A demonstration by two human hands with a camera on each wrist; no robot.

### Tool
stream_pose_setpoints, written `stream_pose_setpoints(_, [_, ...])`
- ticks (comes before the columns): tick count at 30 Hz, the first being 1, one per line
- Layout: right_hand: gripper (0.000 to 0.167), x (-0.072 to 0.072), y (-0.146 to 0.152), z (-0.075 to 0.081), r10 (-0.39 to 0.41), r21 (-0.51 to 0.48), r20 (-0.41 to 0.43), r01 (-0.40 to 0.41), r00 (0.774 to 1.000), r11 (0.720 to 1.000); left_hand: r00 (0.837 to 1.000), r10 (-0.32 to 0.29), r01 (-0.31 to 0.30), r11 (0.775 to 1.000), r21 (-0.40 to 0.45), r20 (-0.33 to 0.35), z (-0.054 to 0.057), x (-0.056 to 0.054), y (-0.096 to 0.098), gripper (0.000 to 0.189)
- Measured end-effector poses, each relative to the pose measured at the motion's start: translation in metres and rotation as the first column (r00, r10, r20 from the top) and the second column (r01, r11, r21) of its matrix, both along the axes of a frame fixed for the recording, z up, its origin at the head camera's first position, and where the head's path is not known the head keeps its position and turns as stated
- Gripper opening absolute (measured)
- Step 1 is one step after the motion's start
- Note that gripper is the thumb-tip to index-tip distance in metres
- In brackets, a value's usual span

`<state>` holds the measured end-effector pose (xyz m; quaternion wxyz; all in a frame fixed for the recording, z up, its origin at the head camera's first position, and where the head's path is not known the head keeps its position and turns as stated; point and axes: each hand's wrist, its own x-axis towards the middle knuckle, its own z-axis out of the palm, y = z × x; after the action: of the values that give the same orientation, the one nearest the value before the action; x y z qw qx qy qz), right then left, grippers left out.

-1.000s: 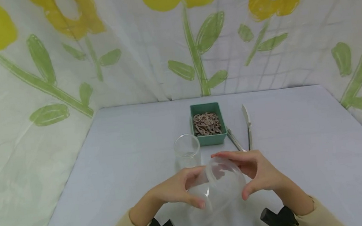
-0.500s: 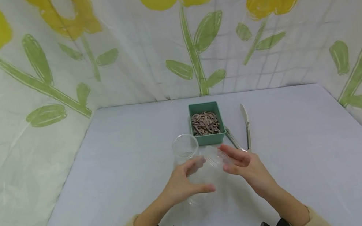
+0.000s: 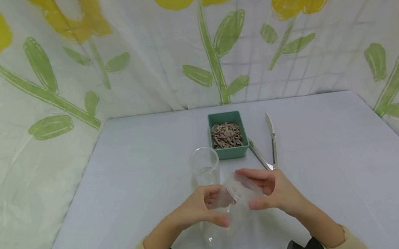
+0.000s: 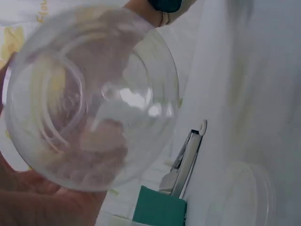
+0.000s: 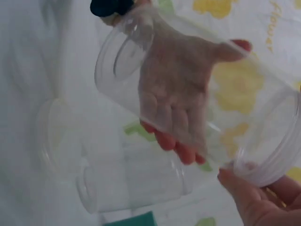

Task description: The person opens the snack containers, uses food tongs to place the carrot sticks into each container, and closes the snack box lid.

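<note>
A large clear plastic jar (image 3: 242, 190) is held tilted over the near middle of the table. My left hand (image 3: 195, 208) grips its lower part, thumb on the near side and fingers behind. At the other end my right hand (image 3: 277, 191) holds the thick rim, with the thumb below and fingers above. In the right wrist view, the left palm shows through the jar wall (image 5: 225, 99), and right fingertips pinch the ridged rim. The jar's round base faces the left wrist camera. A second clear jar (image 3: 205, 165) stands upright just beyond the left hand.
Behind stands a green box (image 3: 230, 153) full of brownish strips (image 3: 227, 135). To its right lie metal tongs (image 3: 260, 154) and a knife (image 3: 272, 137). A round translucent disc (image 4: 247, 195) lies low on the table near the jars. A flower-printed sheet (image 3: 149, 65) hangs behind.
Both hands moved slightly away from the body, then back again, with the jar shifting between them. My right hand now sits further left than one second ago. The standing jar stayed put.
</note>
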<state>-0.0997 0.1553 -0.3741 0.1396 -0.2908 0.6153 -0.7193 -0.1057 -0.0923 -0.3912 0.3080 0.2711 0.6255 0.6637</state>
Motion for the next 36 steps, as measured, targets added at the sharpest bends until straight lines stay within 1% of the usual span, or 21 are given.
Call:
stream_pose_setpoints(2, [0.071,-0.003,0.001,0.0,0.127,-0.058,-0.105,-0.134,0.986,0.989,0.983,-0.161,0.151,0.983,0.107,0.087,-0.004,-0.002,-0.002,0.091])
stream_pose_setpoints(4, [0.07,-0.005,0.001,0.001,0.224,-0.071,-0.198,-0.242,0.954,0.968,0.944,-0.301,0.271,0.942,0.199,0.138,-0.008,-0.003,0.0,0.104])
stream_pose_setpoints(6, [0.071,-0.005,0.0,0.002,0.289,-0.056,-0.274,-0.315,0.917,0.947,0.893,-0.419,0.366,0.888,0.278,0.165,-0.013,-0.003,0.003,0.11])
stream_pose_setpoints(7, [0.071,-0.005,-0.001,0.002,0.311,-0.046,-0.301,-0.34,0.901,0.939,0.872,-0.46,0.4,0.867,0.298,0.168,-0.016,-0.003,0.004,0.112])
stream_pose_setpoints(9, [0.073,-0.004,-0.003,0.004,0.338,-0.03,-0.341,-0.37,0.877,0.929,0.848,-0.504,0.437,0.841,0.319,0.167,-0.019,-0.003,0.007,0.115])
stream_pose_setpoints(11, [0.078,-0.004,-0.004,0.004,0.347,-0.034,-0.362,-0.385,0.865,0.922,0.842,-0.516,0.444,0.829,0.34,0.158,-0.021,-0.003,0.008,0.116])
stream_pose_setpoints(12, [0.08,-0.005,-0.004,0.004,0.343,-0.046,-0.364,-0.384,0.866,0.922,0.851,-0.505,0.435,0.831,0.346,0.144,-0.021,-0.003,0.007,0.115])
stream_pose_setpoints(14, [0.082,-0.007,-0.003,0.002,0.312,-0.095,-0.343,-0.364,0.886,0.927,0.888,-0.444,0.381,0.854,0.354,0.115,-0.017,-0.003,0.005,0.111])
stream_pose_setpoints(15, [0.083,-0.007,-0.001,0.001,0.289,-0.127,-0.315,-0.342,0.904,0.931,0.915,-0.391,0.335,0.875,0.349,0.101,-0.015,-0.002,0.004,0.108])
stream_pose_setpoints(17, [0.08,-0.008,0.001,-0.001,0.23,-0.184,-0.242,-0.277,0.943,0.943,0.969,-0.241,0.213,0.929,0.302,0.057,-0.008,0.0,0.003,0.101])
stream_pose_setpoints(18, [0.078,-0.008,0.002,-0.002,0.195,-0.207,-0.198,-0.235,0.961,0.95,0.989,-0.146,0.135,0.956,0.261,0.023,-0.005,0.003,0.003,0.097])
stream_pose_setpoints(19, [0.075,-0.007,0.004,-0.002,0.16,-0.219,-0.154,-0.192,0.975,0.957,0.998,-0.054,0.055,0.976,0.211,-0.01,-0.002,0.005,0.003,0.093])
stream_pose_setpoints(20, [0.072,-0.006,0.004,-0.003,0.124,-0.218,-0.113,-0.146,0.986,0.965,0.998,0.038,-0.029,0.987,0.159,-0.052,0.001,0.008,0.005,0.088])
stream_pose_setpoints(21, [0.071,-0.005,0.005,-0.003,0.084,-0.206,-0.077,-0.098,0.993,0.974,0.987,0.124,-0.112,0.988,0.11,-0.105,0.003,0.011,0.007,0.085])
stream_pose_setpoints(23, [0.069,-0.003,0.005,-0.001,0.013,-0.167,-0.017,-0.015,1.0,0.986,0.939,0.264,-0.263,0.964,0.036,-0.221,0.006,0.016,0.012,0.081])
stream_pose_setpoints(26, [0.071,0.0,0.004,0.002,-0.078,-0.098,0.049,0.082,0.996,0.992,0.828,0.417,-0.458,0.889,-0.022,-0.375,0.005,0.02,0.021,0.083])
stream_pose_setpoints(29, [0.073,0.003,0.002,0.007,-0.141,-0.026,0.1,0.144,0.985,0.989,0.726,0.495,-0.589,0.806,-0.06,-0.477,0.001,0.022,0.026,0.087])
stream_pose_setpoints(31, [0.076,0.004,0.0,0.009,-0.185,0.037,0.102,0.182,0.977,0.983,0.679,0.512,-0.636,0.768,-0.074,-0.527,-0.002,0.023,0.028,0.089])
stream_pose_setpoints(33, [0.076,0.005,-0.003,0.011,-0.231,0.103,0.093,0.222,0.968,0.97,0.659,0.506,-0.645,0.761,-0.072,-0.556,-0.005,0.024,0.028,0.089])
stream_pose_setpoints(35, [0.076,0.006,-0.005,0.013,-0.27,0.163,0.069,0.256,0.96,0.953,0.669,0.489,-0.628,0.775,-0.074,-0.56,-0.005,0.024,0.028,0.089])
stream_pose_setpoints(36, [0.076,0.006,-0.005,0.013,-0.276,0.18,0.054,0.263,0.96,0.948,0.686,0.476,-0.609,0.79,-0.075,-0.55,-0.004,0.023,0.027,0.089])
